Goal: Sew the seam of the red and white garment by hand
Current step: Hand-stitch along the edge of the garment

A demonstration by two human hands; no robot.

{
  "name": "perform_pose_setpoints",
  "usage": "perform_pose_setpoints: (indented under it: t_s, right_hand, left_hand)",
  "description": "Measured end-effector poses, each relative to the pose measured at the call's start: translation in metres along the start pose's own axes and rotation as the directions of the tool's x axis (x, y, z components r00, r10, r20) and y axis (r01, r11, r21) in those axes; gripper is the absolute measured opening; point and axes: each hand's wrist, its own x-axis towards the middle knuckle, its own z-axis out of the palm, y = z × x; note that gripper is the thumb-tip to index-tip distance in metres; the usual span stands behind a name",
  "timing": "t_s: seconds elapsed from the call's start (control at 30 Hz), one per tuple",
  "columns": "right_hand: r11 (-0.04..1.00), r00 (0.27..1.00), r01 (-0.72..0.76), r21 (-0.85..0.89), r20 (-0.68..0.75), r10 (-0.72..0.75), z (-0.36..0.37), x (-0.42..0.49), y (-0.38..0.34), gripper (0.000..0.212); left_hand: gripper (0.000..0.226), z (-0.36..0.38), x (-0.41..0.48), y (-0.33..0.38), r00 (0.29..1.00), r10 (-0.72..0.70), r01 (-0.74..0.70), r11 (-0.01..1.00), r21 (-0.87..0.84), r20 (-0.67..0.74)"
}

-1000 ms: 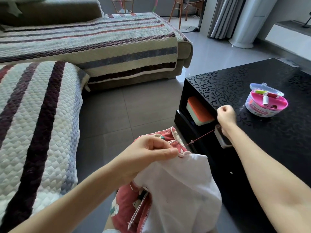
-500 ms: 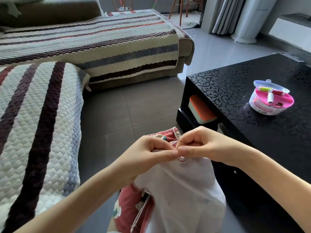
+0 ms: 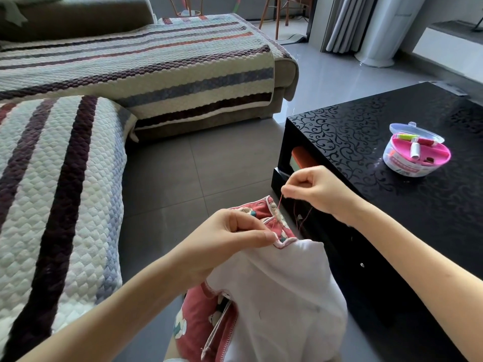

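**Floor open, table close**

Your right hand (image 3: 317,192), pinching the thread (image 3: 279,206), hung just beside the near corner of the black table (image 3: 379,142). The sewing box (image 3: 407,165) stood well apart on its top. Between table and striped sofa (image 3: 65,178), bare floor (image 3: 198,173) lay open ahead; the garment (image 3: 282,296) your left hand (image 3: 224,239) gripped filled the near space.

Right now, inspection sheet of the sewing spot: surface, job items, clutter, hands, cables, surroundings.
Surface: black table, patterned top, on the person's right; the garment is not on it.
Job's things: red and white garment, bunched; red thread runs from its edge up to the right hand; needle too small to tell.
Clutter: open pink sewing kit on the table; orange-topped box in the table's shelf.
Hands: left hand pinches the garment's edge; right hand pinches the thread above it.
Cables: nothing seen.
Surroundings: striped sofa, grey tiled floor.
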Motion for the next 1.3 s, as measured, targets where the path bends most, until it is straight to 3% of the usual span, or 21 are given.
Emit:
perform_pose_setpoints:
  t_s: [0.1, 0.17, 0.27, 0.33, 0.43, 0.5, 0.57, 0.63, 0.67, 0.73, 0.9, 1.0, 1.1, 1.3]
  right_hand:
    - [0.899, 0.959, -0.13, -0.418, -0.284, 0.007, -0.005, 0.031, 0.036, 0.017]
    - [0.787, 0.919, -0.286, -0.547, -0.39, 0.063, -0.01, 0.044, 0.062, 0.019]
    - [0.714, 0.844, -0.481, -0.508, -0.488, 0.222, -0.014, 0.047, 0.09, 0.023]
    - [0.784, 0.828, -0.489, -0.383, -0.487, 0.279, -0.013, 0.044, 0.087, 0.025]
    - [0.985, 0.946, -0.175, -0.004, -0.278, 0.167, 0.0, 0.019, 0.037, 0.026]
    - [0.968, 0.998, -0.043, 0.249, 0.055, 0.03, 0.009, -0.014, -0.007, 0.018]
    - [0.955, 0.939, -0.024, 0.296, 0.334, -0.08, 0.014, -0.038, -0.031, 0.024]
    - [0.962, 0.881, -0.021, 0.272, 0.459, -0.111, 0.014, -0.05, -0.036, 0.037]
    - [0.958, 0.872, -0.036, 0.286, 0.477, -0.11, 0.013, -0.052, -0.037, 0.032]
    - [0.937, 0.886, -0.059, 0.345, 0.451, -0.11, 0.012, -0.052, -0.036, 0.014]
    - [0.917, 0.938, -0.041, 0.398, 0.331, -0.102, 0.01, -0.041, -0.037, 0.017]
    - [0.918, 0.985, -0.089, 0.386, 0.173, 0.023, 0.008, -0.028, -0.032, 0.016]
    - [0.952, 0.998, -0.069, 0.297, 0.011, 0.069, 0.009, -0.016, -0.024, 0.02]
    - [0.996, 0.986, 0.039, 0.082, -0.162, -0.026, 0.026, -0.009, -0.011, 0.024]
  left_hand:
    - [0.009, 0.001, -0.001, 0.001, 1.0, -0.021, 0.022, 0.999, -0.044, 0.02]
    - [0.009, 0.002, -0.003, 0.002, 0.999, -0.032, 0.034, 0.998, -0.06, 0.034]
    - [0.008, 0.002, -0.005, 0.004, 0.999, -0.028, 0.031, 0.996, -0.08, 0.045]
    - [0.008, 0.001, -0.006, 0.004, 0.999, -0.029, 0.033, 0.995, -0.093, 0.042]
    - [0.007, -0.001, -0.005, 0.002, 0.999, -0.034, 0.038, 0.995, -0.091, 0.038]
    - [0.008, -0.002, -0.004, 0.001, 0.999, -0.033, 0.037, 0.995, -0.096, 0.042]
    - [0.008, -0.002, -0.004, 0.002, 0.999, -0.029, 0.033, 0.996, -0.086, 0.044]
    - [0.009, -0.002, -0.003, 0.002, 0.999, -0.023, 0.026, 0.997, -0.076, 0.045]
    - [0.009, -0.002, -0.003, 0.002, 0.999, -0.02, 0.024, 0.997, -0.075, 0.045]
    - [0.01, -0.001, -0.002, 0.002, 0.999, -0.016, 0.02, 0.997, -0.073, 0.047]
    - [0.01, 0.0, -0.002, 0.002, 0.999, -0.026, 0.029, 0.997, -0.066, 0.045]
    - [0.01, 0.0, -0.003, 0.002, 0.998, -0.037, 0.04, 0.997, -0.073, 0.043]
    - [0.012, 0.0, -0.003, 0.001, 0.998, -0.047, 0.05, 0.996, -0.077, 0.029]
    - [0.017, 0.001, -0.004, 0.002, 0.998, -0.059, 0.061, 0.993, -0.098, 0.015]
